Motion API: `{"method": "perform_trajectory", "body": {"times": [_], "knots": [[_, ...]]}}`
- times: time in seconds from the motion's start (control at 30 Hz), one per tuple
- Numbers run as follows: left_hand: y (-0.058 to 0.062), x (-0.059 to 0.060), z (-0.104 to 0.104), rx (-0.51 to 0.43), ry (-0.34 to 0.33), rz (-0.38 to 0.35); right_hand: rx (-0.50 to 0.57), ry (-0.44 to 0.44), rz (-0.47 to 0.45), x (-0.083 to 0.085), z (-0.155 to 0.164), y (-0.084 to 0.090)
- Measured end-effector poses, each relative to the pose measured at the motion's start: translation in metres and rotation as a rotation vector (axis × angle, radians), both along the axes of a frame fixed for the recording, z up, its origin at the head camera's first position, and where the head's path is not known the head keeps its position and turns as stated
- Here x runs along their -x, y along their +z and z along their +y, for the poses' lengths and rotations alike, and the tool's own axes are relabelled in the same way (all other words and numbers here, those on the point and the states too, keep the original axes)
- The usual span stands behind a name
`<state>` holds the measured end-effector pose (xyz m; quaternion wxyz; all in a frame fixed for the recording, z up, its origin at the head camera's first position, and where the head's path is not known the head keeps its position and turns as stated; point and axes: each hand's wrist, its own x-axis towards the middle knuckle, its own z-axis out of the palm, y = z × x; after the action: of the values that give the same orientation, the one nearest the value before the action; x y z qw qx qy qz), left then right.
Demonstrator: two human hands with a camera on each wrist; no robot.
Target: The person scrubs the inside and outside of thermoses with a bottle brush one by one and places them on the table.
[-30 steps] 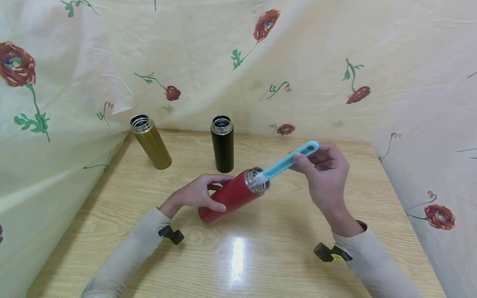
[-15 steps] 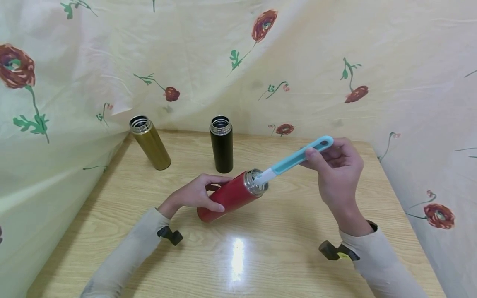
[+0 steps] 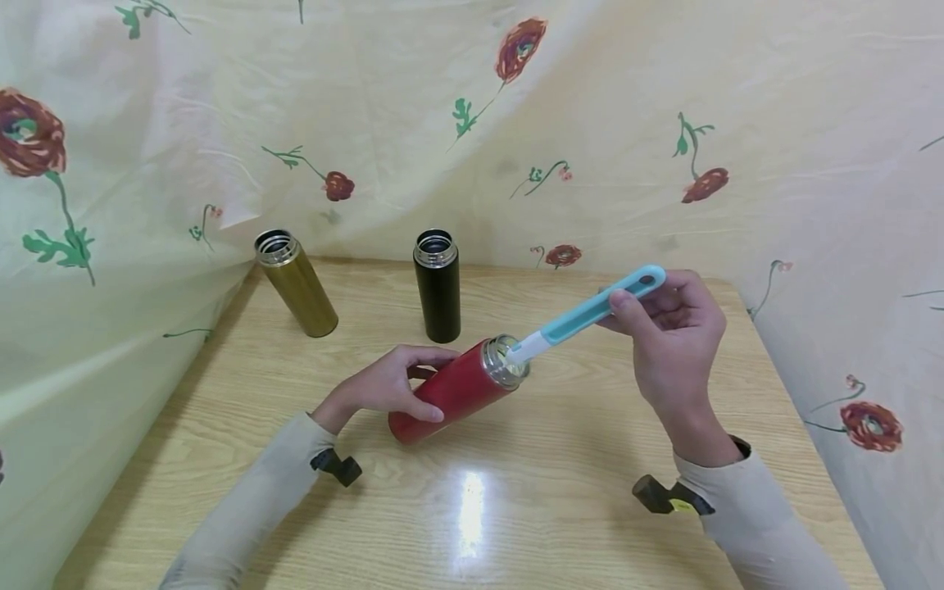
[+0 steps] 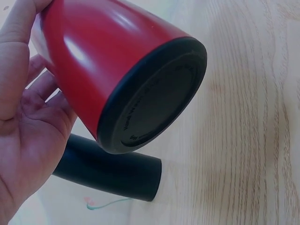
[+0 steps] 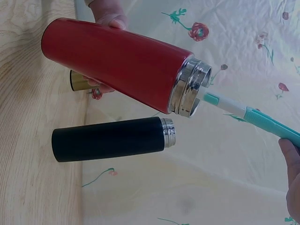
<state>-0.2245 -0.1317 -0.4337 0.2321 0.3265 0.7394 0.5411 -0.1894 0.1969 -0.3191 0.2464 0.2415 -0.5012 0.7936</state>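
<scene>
A red thermos flask (image 3: 465, 382) leans at a slant over the table, its steel mouth pointing up and to the right. My left hand (image 3: 391, 381) grips it round the lower body; the left wrist view shows its black base (image 4: 154, 101) raised and tilted. In my right hand (image 3: 674, 344) the turquoise handle of a bottle brush (image 3: 578, 318) is pinched between thumb and fingers. The brush's white neck (image 5: 229, 104) runs into the flask mouth (image 5: 190, 89), with its head mostly hidden inside. Something pale shows within the rim in the head view.
A black flask (image 3: 440, 301) stands upright and uncapped behind the red one. Further left is a gold flask (image 3: 304, 291), also uncapped. Floral cloth (image 3: 413, 106) hangs behind and beside the wooden table (image 3: 546, 508).
My right hand has moved right and slightly up, drawing the brush further out, so more of its white neck shows. The red flask and my left hand have stayed nearly still.
</scene>
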Motion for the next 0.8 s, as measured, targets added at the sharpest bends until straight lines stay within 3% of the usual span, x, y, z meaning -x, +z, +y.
{"method": "perform_trajectory", "body": {"times": [0.8], "knots": [[-0.001, -0.001, 0.001, 0.028, 0.004, 0.006, -0.065, 0.008, -0.069, -0.001, -0.007, -0.013]]}}
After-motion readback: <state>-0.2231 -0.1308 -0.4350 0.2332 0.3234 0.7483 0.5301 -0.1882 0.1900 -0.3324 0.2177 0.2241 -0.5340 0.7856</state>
